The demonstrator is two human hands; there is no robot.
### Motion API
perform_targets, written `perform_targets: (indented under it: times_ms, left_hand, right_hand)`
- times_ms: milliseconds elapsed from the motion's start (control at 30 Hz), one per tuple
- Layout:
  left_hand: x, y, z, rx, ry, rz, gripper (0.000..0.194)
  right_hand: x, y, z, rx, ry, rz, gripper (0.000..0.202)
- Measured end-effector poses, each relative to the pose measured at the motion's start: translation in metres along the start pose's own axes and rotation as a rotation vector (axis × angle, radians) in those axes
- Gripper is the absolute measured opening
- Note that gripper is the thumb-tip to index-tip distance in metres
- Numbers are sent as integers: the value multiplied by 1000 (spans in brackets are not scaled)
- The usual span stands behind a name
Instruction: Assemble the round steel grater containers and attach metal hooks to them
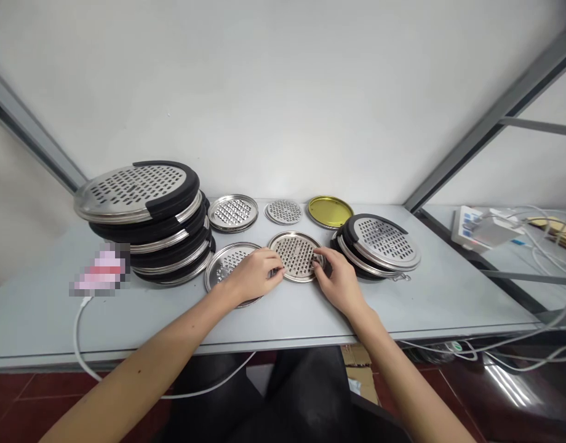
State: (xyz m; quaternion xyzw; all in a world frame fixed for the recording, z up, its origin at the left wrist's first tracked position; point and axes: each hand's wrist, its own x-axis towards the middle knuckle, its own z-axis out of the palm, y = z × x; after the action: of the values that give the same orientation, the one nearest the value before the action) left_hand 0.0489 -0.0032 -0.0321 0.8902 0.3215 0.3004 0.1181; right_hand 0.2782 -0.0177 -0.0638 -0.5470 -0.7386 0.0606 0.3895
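A round metal grater plate (296, 255) lies flat on the grey table between my hands. My left hand (258, 274) is at its left edge with fingers curled, above the right part of another round grater plate (222, 266); what its fingers hold, if anything, is hidden. At the right edge of the middle plate is my right hand (339, 280), thumb and fingers closed in a pinch on the rim. Behind lie a metal grater plate (233, 212), a smaller perforated disc (284, 211) and a yellow round lid (330, 211).
On the left rises a tall stack of round graters with black rims (167, 237); a shorter stack (385, 240) stands to the right. A blurred pink item (101, 271) with a white cable is at the left. A power strip (465, 227) and cables lie far right.
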Motion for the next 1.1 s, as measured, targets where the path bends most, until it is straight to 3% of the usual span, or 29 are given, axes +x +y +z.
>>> perform_targets:
  times_ms: [400,800,1100]
  left_hand:
    - [0,0,-1,36,-24,-10,16]
    - [-1,1,-1,11,-18,-6,16]
    - [-1,1,-1,-10,0,-10,17]
  right_hand:
    - [1,-6,-5,-46,40,103,17]
    - [5,-5,-6,-42,-27,119,12]
    - [16,-6,-8,-183,-114,67,13]
